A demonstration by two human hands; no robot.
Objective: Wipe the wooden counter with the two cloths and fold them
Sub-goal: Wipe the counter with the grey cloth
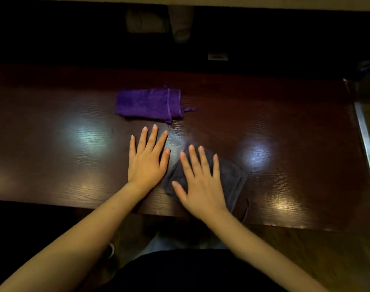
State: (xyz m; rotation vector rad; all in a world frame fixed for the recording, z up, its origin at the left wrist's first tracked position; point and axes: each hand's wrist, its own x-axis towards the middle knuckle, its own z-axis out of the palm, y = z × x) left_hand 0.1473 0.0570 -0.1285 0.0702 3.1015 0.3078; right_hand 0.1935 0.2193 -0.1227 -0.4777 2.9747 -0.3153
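Dark wood surface (285, 127): polished and reflective, spanning the middle of the frame; a faint streaky sheen runs between the two cloths, which may be moisture from wiping, though this cannot be confirmed.
Purple cloth (147, 105): upper centre of the frame, lying folded into a compact rectangle, a hanging loop protruding at its right end; no hand touches it. Judged finished.
Grey cloth (230, 175): lower centre-right, near the front edge of the surface, already doubled over with its loop trailing at the lower right.
Right hand (201, 186): flat, fingers spread, palm pressing down on the grey cloth; not gripping it.
Left hand (147, 161): flat, fingers spread, resting on bare wood just left of the grey cloth; holding nothing.
Progress: wiping appears complete; one cloth folded; the grey cloth is either receiving its last fold or being smoothed.
Remaining: at most one more fold and a final press.
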